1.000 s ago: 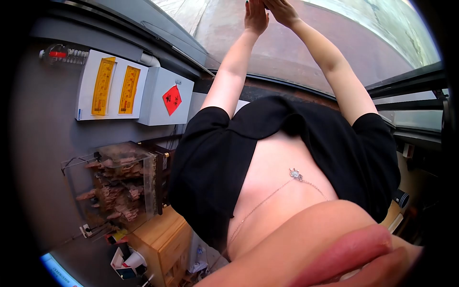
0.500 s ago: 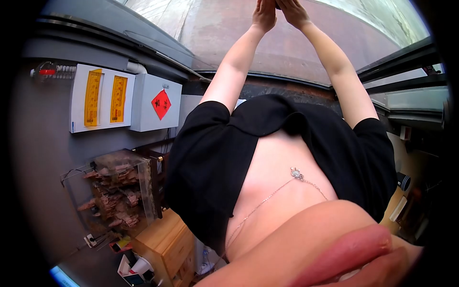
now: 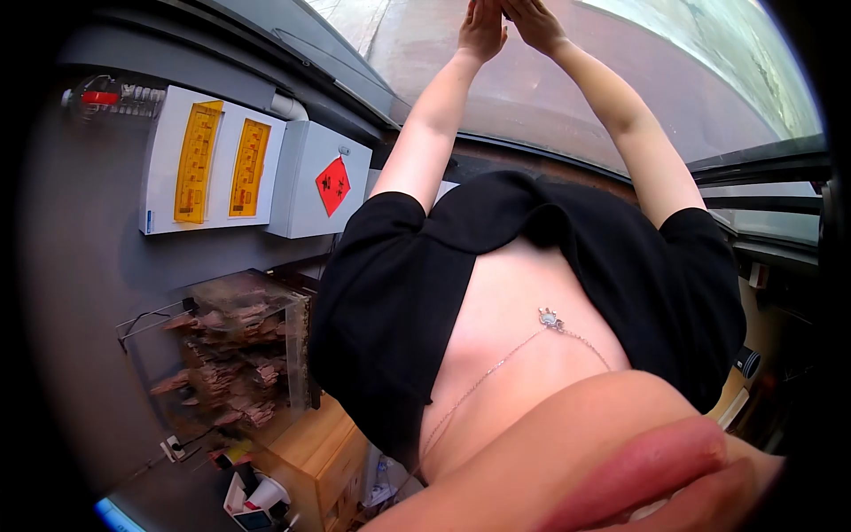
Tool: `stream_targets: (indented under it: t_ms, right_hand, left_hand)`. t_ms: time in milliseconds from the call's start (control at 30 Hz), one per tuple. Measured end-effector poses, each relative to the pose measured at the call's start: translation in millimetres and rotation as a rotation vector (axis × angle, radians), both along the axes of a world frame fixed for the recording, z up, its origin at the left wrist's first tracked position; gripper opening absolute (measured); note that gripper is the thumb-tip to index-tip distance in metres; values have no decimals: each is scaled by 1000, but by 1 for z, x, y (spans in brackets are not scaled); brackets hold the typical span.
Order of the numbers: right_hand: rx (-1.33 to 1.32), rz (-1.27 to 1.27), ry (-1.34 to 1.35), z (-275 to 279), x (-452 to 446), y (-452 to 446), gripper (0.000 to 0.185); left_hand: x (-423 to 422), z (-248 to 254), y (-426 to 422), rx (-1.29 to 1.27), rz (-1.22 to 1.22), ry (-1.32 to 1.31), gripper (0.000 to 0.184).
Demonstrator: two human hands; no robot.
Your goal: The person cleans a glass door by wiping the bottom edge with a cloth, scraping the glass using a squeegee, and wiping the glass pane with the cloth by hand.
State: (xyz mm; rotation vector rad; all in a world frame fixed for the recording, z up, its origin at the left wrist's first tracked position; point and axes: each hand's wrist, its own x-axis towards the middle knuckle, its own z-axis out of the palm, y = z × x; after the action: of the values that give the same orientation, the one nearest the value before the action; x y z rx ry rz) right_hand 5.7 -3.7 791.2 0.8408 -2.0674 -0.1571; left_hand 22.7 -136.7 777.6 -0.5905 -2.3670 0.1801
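Both hands meet at the top edge of the view, at the end of stretched-out arms, and the frame cuts off their fingertips. My left hand [image 3: 483,31] has its fingers together and its thumb turned toward the other hand. Close beside it, my right hand [image 3: 534,25] leans inward, fingers also together. A small dark patch shows between the two hands; what it is cannot be made out. Behind them lies a wide reddish-brown surface [image 3: 532,97], seen past a dark frame. A black top [image 3: 381,293] and a thin chain with a pendant [image 3: 550,319] are on my body.
To the left, a grey wall carries a white panel with yellow labels [image 3: 213,164] and a grey box [image 3: 306,146] with a red paper diamond [image 3: 333,186]. Below are a clear tank with reddish rocks [image 3: 235,355] and a wooden cabinet [image 3: 310,443]. Dark rails [image 3: 762,168] run at right.
The view has shifted, so the wall boxes, tank and cabinet sit further right. Both hands stay together at the top edge, slightly further left.
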Motion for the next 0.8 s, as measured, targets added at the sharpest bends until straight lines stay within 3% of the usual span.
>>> stream_targets:
  t_ms: [100, 367, 467, 667, 800]
  right_hand:
    - [220, -191, -31, 11, -3, -61, 45]
    - [251, -116, -29, 9, -35, -181, 50]
    - [285, -160, -19, 11, -35, -192, 50]
    - [296, -111, -33, 15, -35, -178, 51]
    - [210, -65, 17, 16, -28, -147, 53]
  left_hand:
    - [-12, 0, -65, -16, 64, -47, 64]
    - [-32, -9, -184, 26, 138, -78, 66]
    - [-36, -11, -195, -46, 175, -45, 68]
    - [-25, -5, -161, 137, 204, -108, 75]
    - [-26, -8, -136, 123, 147, -95, 76]
